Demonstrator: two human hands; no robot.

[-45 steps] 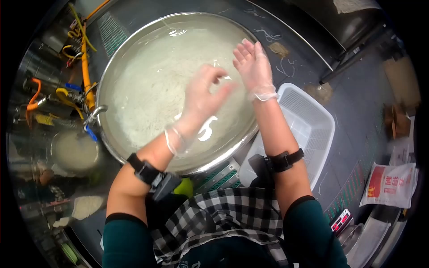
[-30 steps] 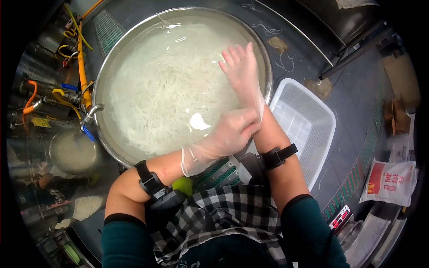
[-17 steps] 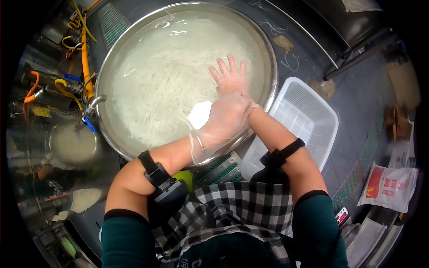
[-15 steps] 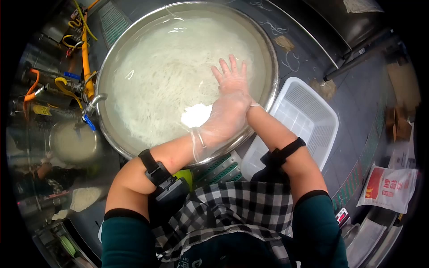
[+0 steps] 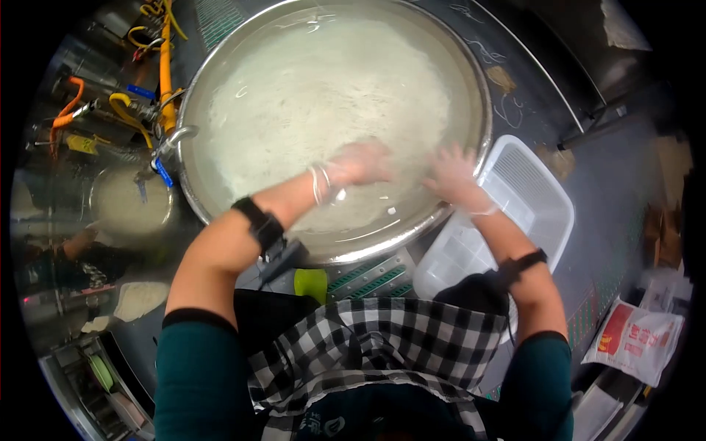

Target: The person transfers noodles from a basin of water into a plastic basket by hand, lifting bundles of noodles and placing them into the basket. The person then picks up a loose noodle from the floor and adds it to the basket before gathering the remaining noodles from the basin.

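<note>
A large round metal basin (image 5: 351, 257) in front of me holds cloudy water and a mass of fine white strands (image 5: 316, 95) that look like rice noodles. My left hand (image 5: 364, 162), in a clear plastic glove, is low over the near part of the basin; motion smears its fingers. To its right, my right hand (image 5: 454, 176) hovers inside the basin's right rim, its gloved fingers spread and nothing held. A gap separates the two hands.
A white plastic basket (image 5: 565, 213) stands against the basin's right side. On the left are a metal tap (image 5: 184, 134) with a blue lever and an orange pipe (image 5: 167, 81). A printed white bag (image 5: 636, 342) lies at the lower right.
My left hand has let go of my right wrist and moved left over the noodles. My right hand has drawn back toward the right rim. The view has shifted slightly.
</note>
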